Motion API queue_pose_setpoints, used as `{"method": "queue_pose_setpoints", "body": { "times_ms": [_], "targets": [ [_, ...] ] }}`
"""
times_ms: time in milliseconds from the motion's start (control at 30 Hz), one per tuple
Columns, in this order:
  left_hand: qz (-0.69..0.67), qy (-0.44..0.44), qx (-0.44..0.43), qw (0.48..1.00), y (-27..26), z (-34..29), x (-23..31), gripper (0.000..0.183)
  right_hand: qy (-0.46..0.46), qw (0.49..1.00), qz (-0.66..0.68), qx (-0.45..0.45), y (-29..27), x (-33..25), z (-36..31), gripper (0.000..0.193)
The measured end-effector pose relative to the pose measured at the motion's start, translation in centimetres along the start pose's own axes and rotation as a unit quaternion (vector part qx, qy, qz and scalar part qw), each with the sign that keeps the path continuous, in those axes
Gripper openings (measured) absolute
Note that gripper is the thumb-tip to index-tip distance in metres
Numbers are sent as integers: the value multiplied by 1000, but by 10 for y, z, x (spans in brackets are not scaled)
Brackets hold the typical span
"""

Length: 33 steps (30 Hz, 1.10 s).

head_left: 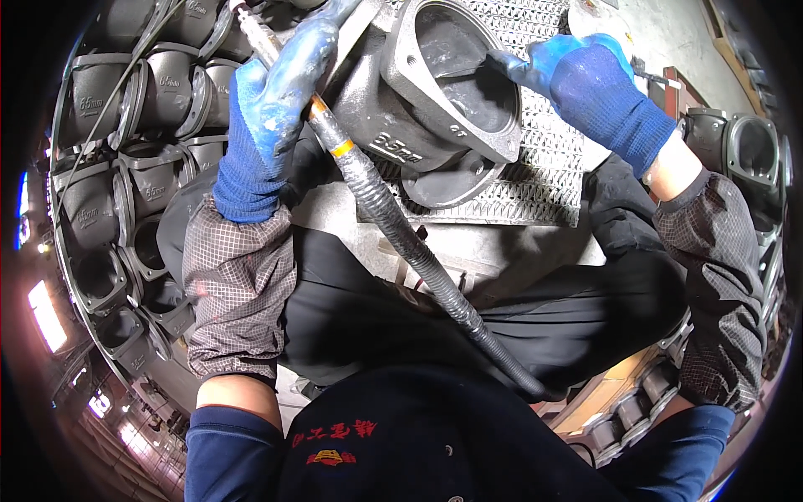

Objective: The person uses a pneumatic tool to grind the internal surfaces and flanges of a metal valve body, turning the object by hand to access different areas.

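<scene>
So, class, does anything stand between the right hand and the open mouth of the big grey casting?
Nothing visible does. The right hand, gloved in blue, reaches a finger over the casting at its open mouth; whether it touches is unclear. The ribbed hose runs from the left hand down and away from that opening.

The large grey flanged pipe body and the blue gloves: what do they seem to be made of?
The pipe body looks like cast metal, perhaps iron: low sheen, rough skin, raised lettering. The blue gloves seem knitted fabric, textured at the cuffs, with a shinier coating, possibly rubber, over the fingers.
</scene>
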State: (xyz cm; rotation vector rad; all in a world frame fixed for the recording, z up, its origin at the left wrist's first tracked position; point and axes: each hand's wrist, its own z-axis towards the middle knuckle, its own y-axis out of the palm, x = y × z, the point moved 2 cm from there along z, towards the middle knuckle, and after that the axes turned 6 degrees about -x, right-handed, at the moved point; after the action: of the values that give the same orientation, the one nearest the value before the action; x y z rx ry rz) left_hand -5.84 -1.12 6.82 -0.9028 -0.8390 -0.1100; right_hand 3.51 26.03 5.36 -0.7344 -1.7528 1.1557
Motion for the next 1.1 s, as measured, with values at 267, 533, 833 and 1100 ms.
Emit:
{"method": "queue_pose_setpoints", "body": {
  "times_ms": [267,533,833,1100],
  "targets": [
    [-102,28,-4,994,-3,-7,-4,26,32,995,-37,-86,-17,-11,6,38],
    [-152,-162,18,975,-1,-9,-7,24,10,998,-34,-48,-18,-23,8,25],
    [-120,1,25,993,3,-3,5,27,54,998,15,13,-15,-19,2,22],
    [-244,-80,18,966,0,-6,0,26,39,995,79,49,-33,-11,-10,37]
  ]
}}
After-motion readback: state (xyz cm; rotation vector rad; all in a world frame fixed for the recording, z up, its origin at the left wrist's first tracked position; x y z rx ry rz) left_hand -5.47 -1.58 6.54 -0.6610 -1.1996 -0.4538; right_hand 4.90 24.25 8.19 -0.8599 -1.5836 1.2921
